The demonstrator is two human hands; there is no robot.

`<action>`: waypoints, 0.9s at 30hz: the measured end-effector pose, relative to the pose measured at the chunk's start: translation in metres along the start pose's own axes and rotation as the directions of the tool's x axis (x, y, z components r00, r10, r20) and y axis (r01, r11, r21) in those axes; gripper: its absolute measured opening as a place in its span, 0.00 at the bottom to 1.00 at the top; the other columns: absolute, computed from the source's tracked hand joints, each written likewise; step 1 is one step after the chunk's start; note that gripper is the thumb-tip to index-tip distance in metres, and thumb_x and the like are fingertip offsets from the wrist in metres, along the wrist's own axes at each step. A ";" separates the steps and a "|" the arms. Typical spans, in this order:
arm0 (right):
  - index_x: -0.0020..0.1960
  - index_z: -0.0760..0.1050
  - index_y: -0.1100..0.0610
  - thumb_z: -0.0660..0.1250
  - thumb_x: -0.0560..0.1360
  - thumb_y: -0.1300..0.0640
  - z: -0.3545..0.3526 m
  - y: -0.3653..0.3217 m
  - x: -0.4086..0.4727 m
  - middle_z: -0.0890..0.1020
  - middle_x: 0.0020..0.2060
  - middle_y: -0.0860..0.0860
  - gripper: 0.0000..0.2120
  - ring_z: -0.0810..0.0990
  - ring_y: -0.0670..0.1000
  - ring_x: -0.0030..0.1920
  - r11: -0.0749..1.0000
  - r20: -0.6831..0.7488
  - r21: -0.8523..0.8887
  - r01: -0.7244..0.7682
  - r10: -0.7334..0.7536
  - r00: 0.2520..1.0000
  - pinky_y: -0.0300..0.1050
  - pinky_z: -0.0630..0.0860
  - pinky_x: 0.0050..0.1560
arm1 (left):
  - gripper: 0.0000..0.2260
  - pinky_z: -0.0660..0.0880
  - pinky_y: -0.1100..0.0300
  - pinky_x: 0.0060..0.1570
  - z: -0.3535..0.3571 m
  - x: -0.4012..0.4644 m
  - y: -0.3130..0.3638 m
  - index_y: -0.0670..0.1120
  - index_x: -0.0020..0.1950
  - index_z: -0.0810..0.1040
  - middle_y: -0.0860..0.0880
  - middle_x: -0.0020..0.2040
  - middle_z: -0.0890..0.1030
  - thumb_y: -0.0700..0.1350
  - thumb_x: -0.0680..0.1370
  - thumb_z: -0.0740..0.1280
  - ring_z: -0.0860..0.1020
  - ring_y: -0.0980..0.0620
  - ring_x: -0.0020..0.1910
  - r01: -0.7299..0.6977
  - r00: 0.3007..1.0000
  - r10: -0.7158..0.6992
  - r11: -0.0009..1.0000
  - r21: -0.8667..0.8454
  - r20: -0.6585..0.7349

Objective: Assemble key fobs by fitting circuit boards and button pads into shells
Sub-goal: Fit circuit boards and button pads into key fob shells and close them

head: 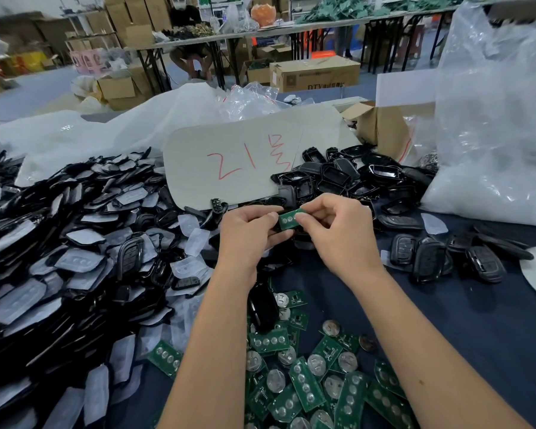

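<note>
I see my left hand (250, 230) gripping a black shell (280, 234) from below, while my right hand (334, 226) pinches a green circuit board (288, 220) just above it, over the blue table (492, 320).

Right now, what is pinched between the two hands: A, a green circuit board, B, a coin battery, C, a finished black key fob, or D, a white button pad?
A: the fingertips of the left hand and the right hand pinch a small green circuit board with round silver contacts.
</note>
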State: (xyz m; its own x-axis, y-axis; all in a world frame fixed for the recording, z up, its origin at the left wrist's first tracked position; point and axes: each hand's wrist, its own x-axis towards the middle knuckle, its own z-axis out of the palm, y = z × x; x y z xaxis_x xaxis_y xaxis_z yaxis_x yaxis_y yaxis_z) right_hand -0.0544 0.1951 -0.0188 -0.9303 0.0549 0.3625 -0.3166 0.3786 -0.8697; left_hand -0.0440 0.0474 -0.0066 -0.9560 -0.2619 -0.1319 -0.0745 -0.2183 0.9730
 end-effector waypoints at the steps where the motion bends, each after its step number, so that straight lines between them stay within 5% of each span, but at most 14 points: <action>1: 0.46 0.85 0.55 0.77 0.75 0.60 0.002 0.000 0.000 0.85 0.36 0.48 0.01 0.84 0.47 0.38 1.000 -0.013 -0.009 -0.003 0.003 1.000 0.47 0.82 0.45 | 0.08 0.83 0.60 0.40 0.000 0.000 0.000 0.36 0.48 0.85 0.35 0.48 0.85 0.31 0.81 0.66 0.86 0.47 0.40 -0.010 1.000 0.010 1.000 -0.002 -0.006; 6: 0.46 0.83 0.55 0.76 0.76 0.56 0.001 0.003 0.000 0.85 0.35 0.48 0.03 0.81 0.46 0.32 0.998 -0.083 0.008 -0.058 0.058 0.995 0.41 0.77 0.36 | 0.05 0.83 0.60 0.41 0.006 -0.002 -0.001 0.35 0.50 0.85 0.36 0.47 0.84 0.31 0.80 0.68 0.85 0.48 0.41 -0.033 0.999 0.033 0.999 0.006 0.000; 13: 0.45 0.83 0.56 0.76 0.76 0.58 0.008 0.001 -0.004 0.83 0.35 0.45 0.03 0.81 0.43 0.38 1.000 -0.189 0.011 -0.018 0.020 0.982 0.32 0.75 0.38 | 0.04 0.83 0.61 0.41 0.010 -0.004 -0.001 0.37 0.49 0.85 0.39 0.45 0.85 0.31 0.78 0.71 0.86 0.51 0.39 -0.069 0.998 0.069 0.997 0.032 -0.001; 27: 0.44 0.79 0.54 0.81 0.71 0.55 0.010 -0.003 -0.009 0.79 0.33 0.49 0.11 0.75 0.42 0.32 0.997 -0.160 0.063 -0.049 0.058 0.985 0.36 0.74 0.37 | 0.05 0.83 0.59 0.43 0.005 -0.004 -0.001 0.39 0.48 0.85 0.42 0.41 0.87 0.31 0.78 0.71 0.87 0.47 0.44 -0.121 0.992 0.119 0.992 0.045 0.038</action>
State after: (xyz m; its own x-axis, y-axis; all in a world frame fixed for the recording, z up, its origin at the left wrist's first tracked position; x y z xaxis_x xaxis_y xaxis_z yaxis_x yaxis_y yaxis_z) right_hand -0.0472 0.1839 -0.0227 -0.9056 0.2239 0.3603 -0.2820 0.3167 -0.9056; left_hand -0.0414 0.0537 -0.0061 -0.9683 -0.2498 -0.0079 0.0286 -0.1423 0.9894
